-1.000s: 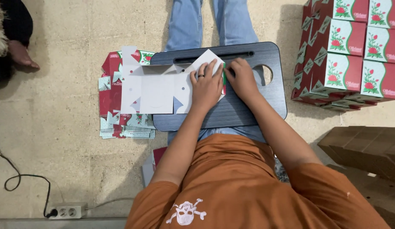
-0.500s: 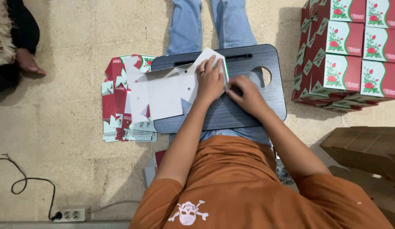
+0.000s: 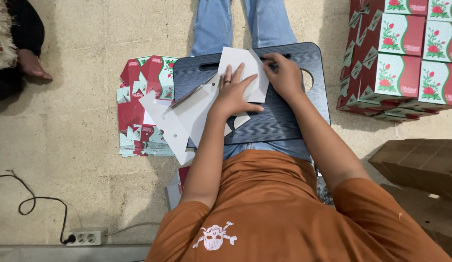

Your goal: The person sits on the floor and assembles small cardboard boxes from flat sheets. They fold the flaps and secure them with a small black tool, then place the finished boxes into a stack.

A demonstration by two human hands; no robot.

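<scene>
Since earlier frame, left hand [image 3: 234, 92] flat, pressing carton blank [image 3: 197, 114], now rotated; right hand [image 3: 284, 75] pinching its edge.

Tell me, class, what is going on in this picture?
A person in an orange shirt sits on the floor with a dark lap tray over their legs. The left hand presses flat on a white cardboard box blank on the tray, while the right hand pinches its upper flap. Flat printed blanks lie on the floor to the left; finished boxes are stacked at the right.
</scene>
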